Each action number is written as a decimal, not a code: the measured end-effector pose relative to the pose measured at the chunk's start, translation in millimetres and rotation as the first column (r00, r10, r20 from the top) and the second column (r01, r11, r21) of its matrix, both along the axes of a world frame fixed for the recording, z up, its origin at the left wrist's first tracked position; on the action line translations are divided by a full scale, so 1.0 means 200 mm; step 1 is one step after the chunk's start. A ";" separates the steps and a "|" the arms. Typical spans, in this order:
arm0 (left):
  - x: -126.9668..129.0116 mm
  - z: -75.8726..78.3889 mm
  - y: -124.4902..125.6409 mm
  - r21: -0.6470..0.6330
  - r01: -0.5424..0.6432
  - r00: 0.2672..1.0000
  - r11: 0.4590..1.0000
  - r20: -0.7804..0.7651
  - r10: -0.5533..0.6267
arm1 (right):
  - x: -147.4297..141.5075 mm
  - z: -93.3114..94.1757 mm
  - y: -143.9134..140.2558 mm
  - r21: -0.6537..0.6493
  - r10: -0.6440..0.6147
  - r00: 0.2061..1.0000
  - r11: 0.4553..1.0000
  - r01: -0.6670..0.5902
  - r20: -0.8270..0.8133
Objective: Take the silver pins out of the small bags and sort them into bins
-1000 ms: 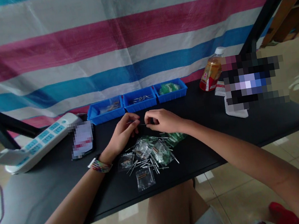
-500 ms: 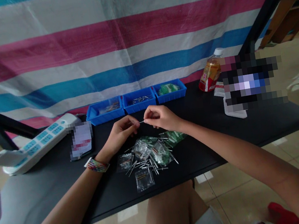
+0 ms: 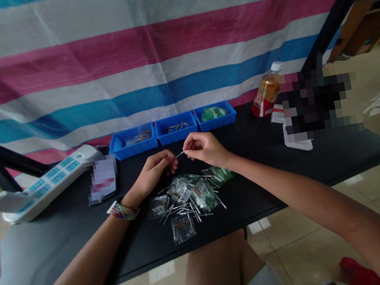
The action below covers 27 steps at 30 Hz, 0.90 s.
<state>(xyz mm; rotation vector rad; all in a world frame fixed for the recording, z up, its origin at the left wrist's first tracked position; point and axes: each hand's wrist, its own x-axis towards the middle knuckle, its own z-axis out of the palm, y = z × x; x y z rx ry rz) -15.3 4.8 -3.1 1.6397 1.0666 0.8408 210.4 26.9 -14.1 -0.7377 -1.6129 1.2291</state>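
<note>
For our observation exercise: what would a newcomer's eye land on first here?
First, the striped tarp filling the background. Then the right hand pinching a thin metal pin beside the left hand, above a heap of pins and small plastic bags on the black table.

Pixel-blurred card (image 3: 102, 178) and stand-mounted device (image 3: 314, 102)

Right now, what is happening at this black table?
A person sits at the black table and holds a thin metal pin in the right hand. The left hand is close to the pin's other end, fingers curled. Below the hands lies a heap of small clear bags and loose pins. Three blue trays stand in a row behind, with a power strip at the left.
</note>
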 end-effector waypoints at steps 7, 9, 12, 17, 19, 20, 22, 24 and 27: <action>0.00 0.01 -0.01 0.031 -0.015 1.000 0.999 0.026 0.014 | 0.00 0.00 0.00 -0.086 0.009 0.999 0.996 -0.013 -0.045; 0.00 0.02 -0.01 0.033 -0.029 0.999 0.999 0.038 0.028 | 0.00 -0.01 0.01 -0.123 0.013 0.999 0.992 -0.019 -0.051; 0.01 0.02 -0.02 0.039 -0.047 0.998 0.998 0.048 0.045 | 0.01 -0.01 0.01 -0.155 0.034 0.998 0.987 -0.042 -0.050; 0.01 0.01 -0.01 0.041 -0.041 0.998 0.998 0.055 0.038 | 0.01 0.01 0.02 -0.183 0.065 0.995 0.980 -0.077 -0.070; 0.01 0.01 -0.01 0.036 -0.038 0.996 0.999 0.082 0.035 | 0.01 0.04 0.05 -0.174 0.034 0.996 0.983 -0.048 -0.085; 0.01 0.01 -0.01 0.030 -0.037 0.994 0.999 0.100 0.034 | 0.01 0.06 0.07 -0.165 -0.004 0.995 0.986 -0.012 -0.095; 0.00 0.00 -0.01 0.017 -0.037 0.990 0.999 0.137 0.034 | 0.02 0.09 0.12 -0.141 -0.102 0.990 0.986 0.088 -0.093; 0.00 0.00 -0.01 0.005 -0.034 0.986 0.999 0.162 0.033 | 0.03 0.10 0.15 -0.094 -0.193 0.981 0.977 0.189 -0.034; 0.00 -0.01 -0.01 -0.012 -0.031 0.984 0.999 0.175 0.033 | 0.07 0.07 0.16 0.035 -0.321 0.942 0.947 0.319 0.103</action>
